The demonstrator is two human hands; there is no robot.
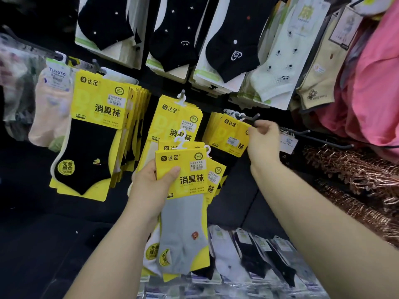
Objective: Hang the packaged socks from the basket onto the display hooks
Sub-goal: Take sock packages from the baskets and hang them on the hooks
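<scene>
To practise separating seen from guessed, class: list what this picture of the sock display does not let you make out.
Head view only.
1. packs behind the grey sock pack in the left hand: covered by it, count unclear.
2. price sticker: print too small.
3. yellow pack: corner under fingers of the right hand.
4. packs at the left edge: blurred.
5. basket: outside the frame.
</scene>
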